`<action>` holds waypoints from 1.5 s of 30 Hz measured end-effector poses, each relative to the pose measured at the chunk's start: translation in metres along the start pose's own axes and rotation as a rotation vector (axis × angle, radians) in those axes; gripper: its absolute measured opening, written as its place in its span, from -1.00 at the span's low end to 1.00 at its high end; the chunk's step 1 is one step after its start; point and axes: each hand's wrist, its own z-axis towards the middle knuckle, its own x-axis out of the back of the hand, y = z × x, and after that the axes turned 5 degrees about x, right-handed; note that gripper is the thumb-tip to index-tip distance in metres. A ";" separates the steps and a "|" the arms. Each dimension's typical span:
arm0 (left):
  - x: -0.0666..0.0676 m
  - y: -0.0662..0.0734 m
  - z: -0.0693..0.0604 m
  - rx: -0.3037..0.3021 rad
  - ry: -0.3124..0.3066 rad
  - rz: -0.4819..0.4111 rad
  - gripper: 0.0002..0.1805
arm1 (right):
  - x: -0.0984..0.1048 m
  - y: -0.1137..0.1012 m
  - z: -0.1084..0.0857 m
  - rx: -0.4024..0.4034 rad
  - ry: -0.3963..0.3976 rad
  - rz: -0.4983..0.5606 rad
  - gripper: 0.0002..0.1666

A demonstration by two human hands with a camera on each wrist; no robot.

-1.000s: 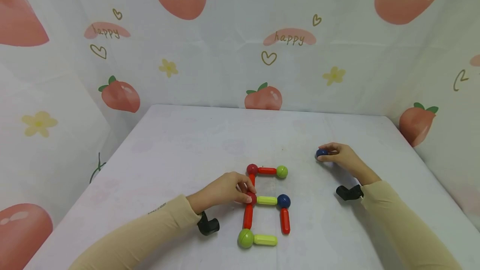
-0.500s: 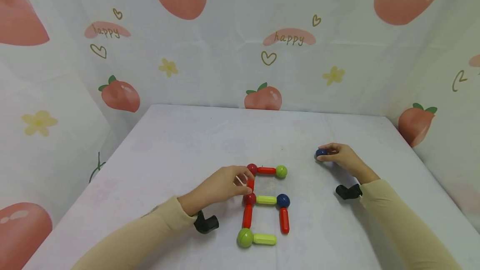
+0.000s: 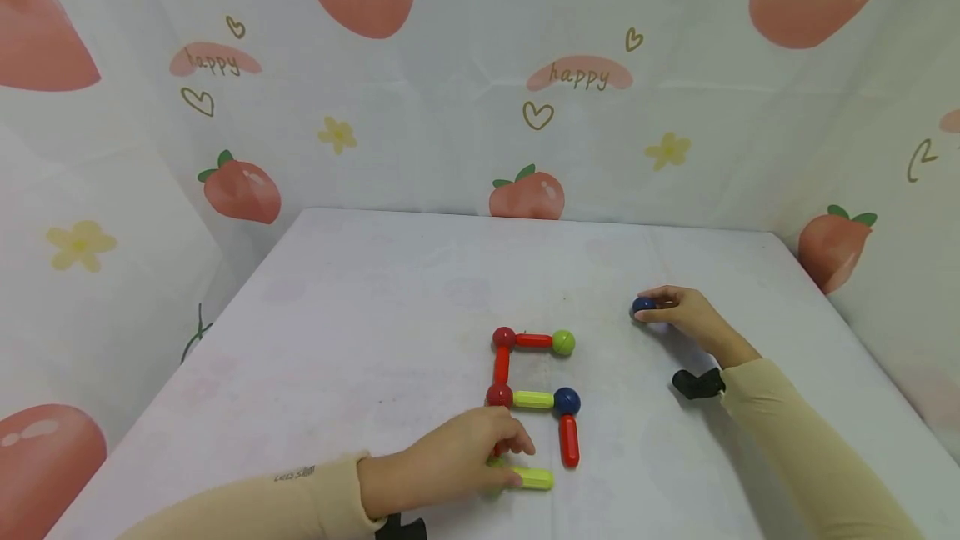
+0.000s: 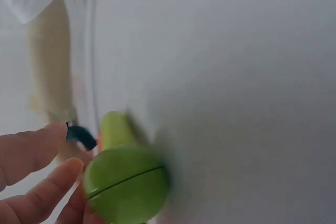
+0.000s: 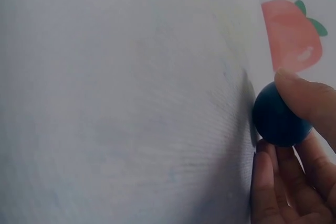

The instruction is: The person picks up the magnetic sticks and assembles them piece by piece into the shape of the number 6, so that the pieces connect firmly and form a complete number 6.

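Note:
On the table lies a figure of joined balls and rods. Red balls [image 3: 499,395] and red rods [image 3: 502,365] form its left side; a blue ball [image 3: 567,401] joins a yellow-green rod [image 3: 533,399] to another red rod [image 3: 570,441]. My left hand [image 3: 457,450] hovers over the figure's near corner, thumb and fingers apart, hiding most of a green ball [image 4: 127,184] and part of the lower yellow-green rod [image 3: 537,479]. Whether it touches them I cannot tell. Farther right, my right hand [image 3: 686,319] pinches a loose blue ball [image 5: 281,116] at the table surface.
Another green ball [image 3: 563,342] ends the figure's far arm. The white-covered table [image 3: 390,273] meets a fruit-print cloth backdrop [image 3: 435,107] at the back. Black wrist mounts [image 3: 697,384] stick out under both sleeves.
My left hand has left the middle red ball, passed near the upper red rod, then come down toward the near green ball. The right hand stays at its blue ball.

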 end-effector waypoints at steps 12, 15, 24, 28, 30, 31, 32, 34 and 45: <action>-0.015 -0.004 0.007 -0.072 0.014 0.205 -0.77 | 0.001 0.001 0.003 -0.001 0.002 -0.034 -0.22; -0.017 -0.003 0.009 -0.068 0.011 0.222 -0.77 | 0.001 0.001 0.003 -0.001 0.004 -0.043 -0.23; -0.018 -0.002 0.012 -0.062 0.004 0.246 -0.77 | 0.002 0.001 0.003 0.001 0.005 -0.035 -0.24; -0.017 -0.001 0.012 -0.056 -0.005 0.243 -0.78 | 0.001 0.002 0.003 -0.003 0.006 -0.022 -0.22; -0.016 -0.001 0.012 -0.054 -0.008 0.244 -0.77 | 0.000 0.002 0.003 -0.003 0.006 -0.016 -0.22; -0.016 -0.001 0.013 -0.051 -0.009 0.242 -0.77 | 0.000 0.002 0.003 -0.003 0.006 -0.015 -0.21; -0.017 -0.001 0.013 -0.050 -0.010 0.241 -0.77 | -0.001 0.001 0.002 -0.002 0.008 -0.013 -0.22; -0.017 -0.001 0.013 -0.045 -0.012 0.239 -0.77 | -0.003 0.000 0.001 0.001 0.016 -0.021 -0.22; -0.017 0.000 0.012 -0.047 -0.010 0.233 -0.75 | -0.021 -0.039 -0.023 0.103 0.047 -0.043 -0.28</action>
